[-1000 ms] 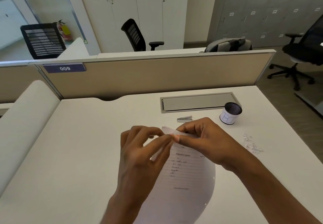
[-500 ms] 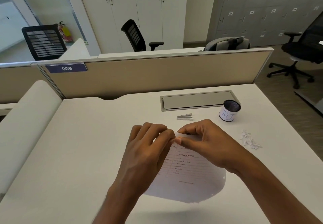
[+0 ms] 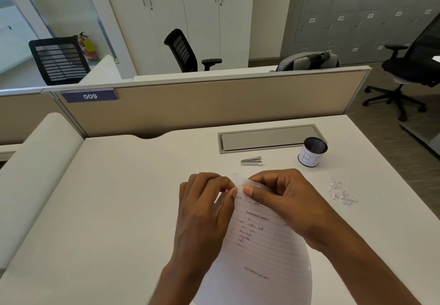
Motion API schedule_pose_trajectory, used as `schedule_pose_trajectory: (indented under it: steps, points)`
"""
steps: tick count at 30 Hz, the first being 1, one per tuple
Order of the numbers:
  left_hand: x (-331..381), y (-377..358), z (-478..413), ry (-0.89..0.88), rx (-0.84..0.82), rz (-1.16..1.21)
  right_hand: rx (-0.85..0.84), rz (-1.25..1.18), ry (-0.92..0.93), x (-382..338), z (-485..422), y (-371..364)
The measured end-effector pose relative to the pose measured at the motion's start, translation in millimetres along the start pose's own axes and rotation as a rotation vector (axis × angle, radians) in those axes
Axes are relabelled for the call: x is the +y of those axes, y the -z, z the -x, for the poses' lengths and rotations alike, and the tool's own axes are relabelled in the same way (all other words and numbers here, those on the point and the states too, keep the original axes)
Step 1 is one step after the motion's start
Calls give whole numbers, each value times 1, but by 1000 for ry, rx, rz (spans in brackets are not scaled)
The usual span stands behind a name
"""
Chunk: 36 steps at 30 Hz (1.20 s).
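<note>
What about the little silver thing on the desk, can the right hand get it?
Probably yes, once it lets go: the right hand pinches the paper with the left hand. The silver thing lies just past it, with nothing between.

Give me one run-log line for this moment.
left hand: pinches paper form top edge | right hand: pinches same edge | desk: small metal tool, mesh cup, paper scraps
</note>
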<state>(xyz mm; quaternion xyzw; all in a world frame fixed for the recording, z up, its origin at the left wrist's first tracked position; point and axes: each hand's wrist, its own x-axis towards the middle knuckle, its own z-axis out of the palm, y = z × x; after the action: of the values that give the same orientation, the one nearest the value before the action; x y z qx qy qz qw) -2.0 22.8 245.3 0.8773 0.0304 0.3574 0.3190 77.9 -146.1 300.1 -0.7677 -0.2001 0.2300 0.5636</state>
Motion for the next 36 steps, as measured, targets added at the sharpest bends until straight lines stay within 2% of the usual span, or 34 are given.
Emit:
schedule_pose_trajectory:
  steps: [3, 6, 8, 12, 15, 18, 21, 27, 32, 36]
  points:
    - [9, 9, -5, 268, -59, 194, 45, 52, 58, 0, 3, -1]
    - [13, 19, -13, 535, -247, 522, 55, 112, 90, -2, 6, 0]
    - [18, 24, -17, 593, -288, 650, 74, 153, 107, -2, 5, 2]
    - [25, 23, -18, 661, -269, 687, 134, 204, 167, 6, 3, 1]
    - [28, 17, -16, 735, -193, 656, 357, 369, 325, 15, 5, -8]
    - [33, 12, -12, 743, -126, 625, 474, 530, 517, 21, 10, -21]
    - [32, 8, -10, 677, -107, 569, 489, 546, 564, 28, 10, -30]
    - [27, 7, -8, 583, -110, 511, 515, 360, 407, 27, 8, -35]
    - [25, 5, -5, 616, -93, 550, 518, 243, 254, 24, 8, -37]
    - [24, 3, -5, 637, -87, 580, 499, 293, 271, 23, 6, -38]
